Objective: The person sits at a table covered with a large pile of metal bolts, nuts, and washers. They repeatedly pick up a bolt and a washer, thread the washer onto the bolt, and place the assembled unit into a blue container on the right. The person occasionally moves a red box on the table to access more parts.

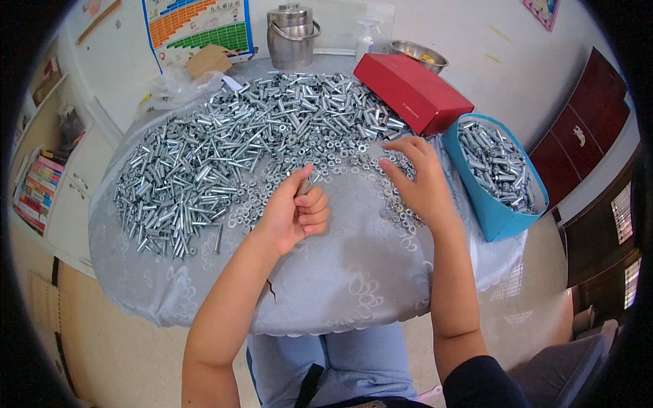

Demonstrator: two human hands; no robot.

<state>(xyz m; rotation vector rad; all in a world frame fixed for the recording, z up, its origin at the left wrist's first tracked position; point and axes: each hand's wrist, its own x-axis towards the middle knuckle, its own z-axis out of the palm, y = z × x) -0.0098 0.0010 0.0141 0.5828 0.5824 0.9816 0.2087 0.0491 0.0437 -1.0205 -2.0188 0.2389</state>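
L hand [289, 216] curled tight round a metal pc. [306, 186], end showing by thumb; R hand [423, 180] spread, thumb & fingers apart, nothing visible betw., just by ring-shaped washers [407, 221]. Progress (guess): steel pcs. [495, 166] filling blue bin [502, 228] R of R hand = done; big bolt heap [183, 173] L of & beyond L hand = left, so lots remaining. Mat'ls: shiny cyl. metal, satiny grey cloth [326, 289] w/ floral pattern under both hands.

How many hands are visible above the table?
2: the left hand, closed around a metal piece; the right hand, open near small metal rings. None seems hidden.
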